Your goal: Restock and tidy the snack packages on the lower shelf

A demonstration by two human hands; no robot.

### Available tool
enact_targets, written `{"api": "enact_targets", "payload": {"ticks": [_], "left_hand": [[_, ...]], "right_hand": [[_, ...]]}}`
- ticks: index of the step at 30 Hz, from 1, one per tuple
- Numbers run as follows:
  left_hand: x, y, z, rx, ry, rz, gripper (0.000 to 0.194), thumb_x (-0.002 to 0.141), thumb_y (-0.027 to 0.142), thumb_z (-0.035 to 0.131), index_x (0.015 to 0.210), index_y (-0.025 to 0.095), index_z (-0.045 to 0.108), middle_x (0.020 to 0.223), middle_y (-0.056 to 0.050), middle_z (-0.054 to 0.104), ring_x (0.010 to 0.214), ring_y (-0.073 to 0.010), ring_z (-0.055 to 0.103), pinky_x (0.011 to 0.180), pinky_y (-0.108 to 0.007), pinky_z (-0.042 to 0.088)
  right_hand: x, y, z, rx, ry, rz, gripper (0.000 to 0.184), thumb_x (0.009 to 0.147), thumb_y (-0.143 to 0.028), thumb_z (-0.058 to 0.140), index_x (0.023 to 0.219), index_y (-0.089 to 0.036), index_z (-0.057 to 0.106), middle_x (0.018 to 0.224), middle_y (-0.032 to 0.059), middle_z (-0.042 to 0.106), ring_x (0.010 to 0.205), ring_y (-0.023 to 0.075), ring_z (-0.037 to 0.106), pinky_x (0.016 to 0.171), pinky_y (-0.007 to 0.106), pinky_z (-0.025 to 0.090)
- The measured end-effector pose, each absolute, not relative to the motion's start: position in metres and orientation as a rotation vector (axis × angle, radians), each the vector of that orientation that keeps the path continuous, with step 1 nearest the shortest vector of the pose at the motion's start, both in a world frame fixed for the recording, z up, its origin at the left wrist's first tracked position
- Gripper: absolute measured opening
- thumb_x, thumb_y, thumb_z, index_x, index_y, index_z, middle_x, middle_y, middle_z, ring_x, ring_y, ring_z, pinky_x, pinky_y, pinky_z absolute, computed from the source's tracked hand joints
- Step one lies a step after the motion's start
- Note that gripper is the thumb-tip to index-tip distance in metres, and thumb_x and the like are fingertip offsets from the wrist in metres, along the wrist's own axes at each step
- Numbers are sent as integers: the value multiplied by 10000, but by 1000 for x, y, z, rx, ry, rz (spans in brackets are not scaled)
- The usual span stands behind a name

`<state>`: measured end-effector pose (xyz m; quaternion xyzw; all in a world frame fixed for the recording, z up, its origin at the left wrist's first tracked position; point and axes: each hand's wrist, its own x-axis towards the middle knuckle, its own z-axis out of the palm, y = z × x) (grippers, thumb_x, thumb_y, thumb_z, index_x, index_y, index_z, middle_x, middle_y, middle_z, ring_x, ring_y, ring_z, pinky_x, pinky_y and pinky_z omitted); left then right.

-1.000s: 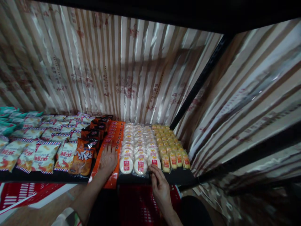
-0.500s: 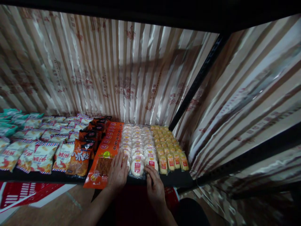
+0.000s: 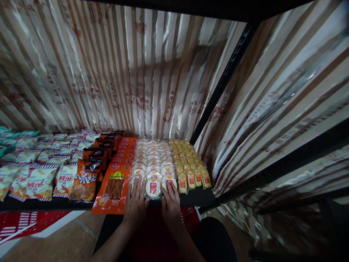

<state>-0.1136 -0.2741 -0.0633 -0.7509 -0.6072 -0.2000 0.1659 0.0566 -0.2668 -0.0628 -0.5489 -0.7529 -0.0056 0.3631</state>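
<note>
Rows of round white crackers in clear wrappers (image 3: 153, 186) lie overlapping on the black shelf (image 3: 195, 198). My left hand (image 3: 136, 202) rests with fingers stretched out on the front pack of the left row, covering much of it. On the front pack of the right row lie the fingers of my right hand (image 3: 170, 200), extended and holding nothing. Between the two hands the front cracker of the middle row shows its red label. Just left of my left hand is a flat orange packet of brown sticks (image 3: 114, 187), its front edge hanging over the shelf edge.
Small yellow wrapped cakes (image 3: 191, 178) stand in rows on the right, by a black post (image 3: 220, 85). Leftward are orange-black snack bags (image 3: 86, 180) and white snack bags (image 3: 40, 182). Striped sheeting (image 3: 152, 72) hangs behind. A red basket (image 3: 35, 218) sits below.
My right hand has moved forward, from the shelf's front edge onto the front pack of the right row. My left hand stays on the left row. The view has shifted slightly.
</note>
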Motion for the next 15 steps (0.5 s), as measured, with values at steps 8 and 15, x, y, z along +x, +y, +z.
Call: {"api": "enact_targets", "payload": {"ticks": [8,15], "left_hand": [[-109,-272,-56,-2099,-1768,-600,518,845,279,444,1345,143,430,1461,-151,300,1382,-330,121,1075,-537,222],[-99,-265,-59,-2109,-1732,-633,481,847,270,423,1300,122,488,1430,-197,339,1382,-344,87,1053,-595,215]], "right_hand": [[47,-261,-63,-1521,-1949,-96,448,898,-241,396,1344,-222,429,1457,94,334,1379,302,171,1030,518,313],[38,-252,-63,-1600,-1900,-150,442,894,-311,444,1329,-235,454,1454,110,334,1364,304,223,1049,503,282]]}}
